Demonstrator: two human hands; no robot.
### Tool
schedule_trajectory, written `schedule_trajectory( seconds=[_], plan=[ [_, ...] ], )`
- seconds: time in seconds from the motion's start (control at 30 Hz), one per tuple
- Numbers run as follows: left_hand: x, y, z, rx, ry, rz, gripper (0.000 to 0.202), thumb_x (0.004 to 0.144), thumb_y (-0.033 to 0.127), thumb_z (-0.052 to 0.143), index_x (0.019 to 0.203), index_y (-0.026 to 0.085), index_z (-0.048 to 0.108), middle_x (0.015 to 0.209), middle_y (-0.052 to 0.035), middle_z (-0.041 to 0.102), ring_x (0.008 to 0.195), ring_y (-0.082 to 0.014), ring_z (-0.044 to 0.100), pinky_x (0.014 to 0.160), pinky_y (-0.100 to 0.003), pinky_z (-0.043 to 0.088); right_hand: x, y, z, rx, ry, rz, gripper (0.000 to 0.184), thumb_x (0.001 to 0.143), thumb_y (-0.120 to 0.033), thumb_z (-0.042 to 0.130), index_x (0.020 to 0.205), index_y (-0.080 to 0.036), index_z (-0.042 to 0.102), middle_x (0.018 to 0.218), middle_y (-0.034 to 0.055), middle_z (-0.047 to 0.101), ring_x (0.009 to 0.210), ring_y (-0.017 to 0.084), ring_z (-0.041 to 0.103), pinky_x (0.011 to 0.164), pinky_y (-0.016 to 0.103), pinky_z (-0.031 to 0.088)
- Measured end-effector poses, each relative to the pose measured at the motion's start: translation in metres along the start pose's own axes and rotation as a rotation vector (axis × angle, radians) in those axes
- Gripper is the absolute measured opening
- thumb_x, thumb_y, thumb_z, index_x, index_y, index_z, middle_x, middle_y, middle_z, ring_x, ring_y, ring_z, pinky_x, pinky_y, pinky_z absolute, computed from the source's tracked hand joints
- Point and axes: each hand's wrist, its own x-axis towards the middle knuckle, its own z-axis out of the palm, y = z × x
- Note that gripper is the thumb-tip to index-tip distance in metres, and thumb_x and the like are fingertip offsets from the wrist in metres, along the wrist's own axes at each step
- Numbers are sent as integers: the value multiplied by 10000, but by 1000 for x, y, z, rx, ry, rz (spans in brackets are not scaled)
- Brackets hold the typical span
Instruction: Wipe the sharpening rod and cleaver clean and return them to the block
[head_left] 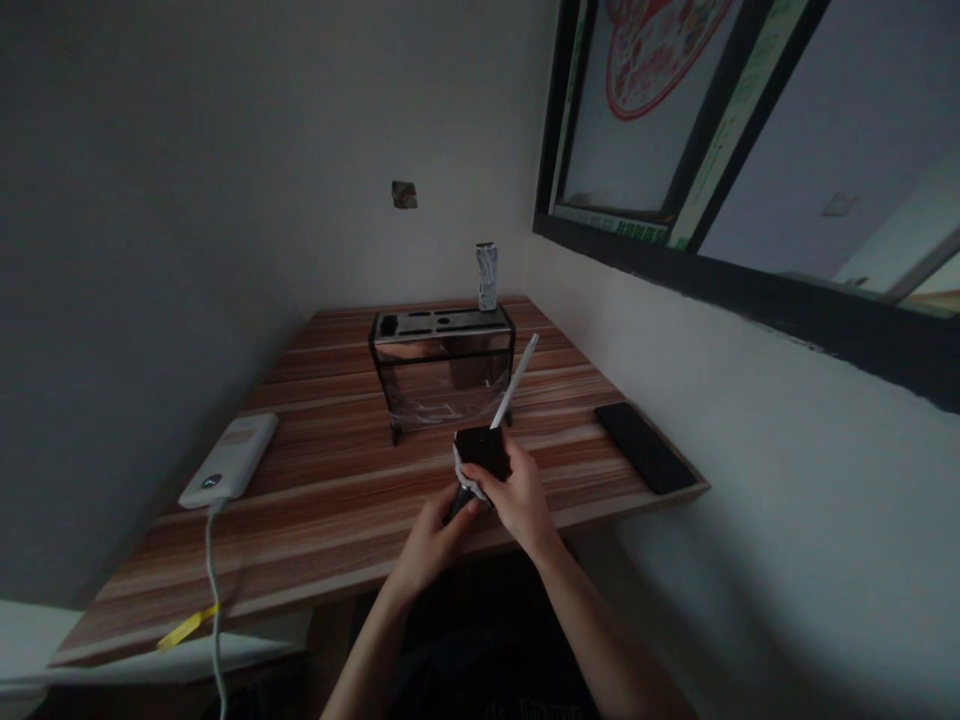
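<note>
Above the table's front edge, my right hand (pixel 520 492) is closed around a dark square-faced block (pixel 484 450) with a whitish side, thumb across its near edge. My left hand (pixel 435 537) grips a short black handle (pixel 459 499) just below the block. A slim white rod (pixel 516 380) slants up and right from behind the block; I cannot tell whether it joins the black handle. Beyond my hands stands a black-framed rack (pixel 442 322) with a slotted top and clear panels, some loose film along its bottom. A narrow silvery wrapped piece (pixel 487 275) sticks up at its back right corner.
A white power bank (pixel 232 460) with a cable (pixel 214 580) lies on the striped wooden table (pixel 330 470) at left. A yellow tag (pixel 186 628) hangs on the cable. A black phone (pixel 645 447) lies at right, near the wall below a dark-framed window (pixel 720 270).
</note>
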Motion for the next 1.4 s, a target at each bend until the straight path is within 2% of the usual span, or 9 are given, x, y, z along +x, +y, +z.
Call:
schedule_trajectory(
  seconds=[0.4, 0.67, 0.97, 1.17, 1.4],
  plan=[
    [1, -6, 0, 54, -30, 29, 351, 850, 459, 498, 921, 126, 581, 592, 57, 377, 518, -80, 304, 464, -176, 267, 14, -7, -13, 86, 65, -37, 292, 724, -355, 687, 943, -170, 630, 892, 72, 710, 822, 221, 659, 730, 313, 522],
    [-4, 3, 0, 94, -7, 14, 392, 814, 486, 537, 952, 130, 623, 626, 24, 467, 585, -118, 401, 521, -192, 333, 40, -22, -40, 88, 135, -113, 255, 735, -377, 687, 897, -182, 655, 844, 56, 707, 752, 195, 649, 673, 297, 507],
    [-2, -3, -2, 181, -74, 81, 363, 845, 449, 515, 956, 129, 645, 820, -23, 604, 792, -180, 521, 716, -233, 410, 72, -30, -80, 81, 300, -244, 291, 727, -431, 689, 875, -181, 667, 781, 23, 670, 683, 156, 595, 642, 264, 480],
    [-5, 2, -2, 216, -80, 65, 375, 845, 442, 504, 987, 126, 647, 860, -31, 626, 815, -190, 537, 749, -248, 420, 76, -29, -80, 139, 362, -251, 270, 745, -440, 665, 802, -176, 654, 700, -5, 617, 612, 118, 543, 566, 223, 441],
    [-4, 4, -1, 221, -83, 40, 345, 828, 446, 514, 876, 126, 634, 712, 0, 552, 697, -155, 485, 647, -231, 404, 69, -21, -73, 152, 391, -250, 262, 751, -436, 656, 798, -179, 641, 711, 2, 622, 652, 129, 563, 586, 223, 454]
  ],
)
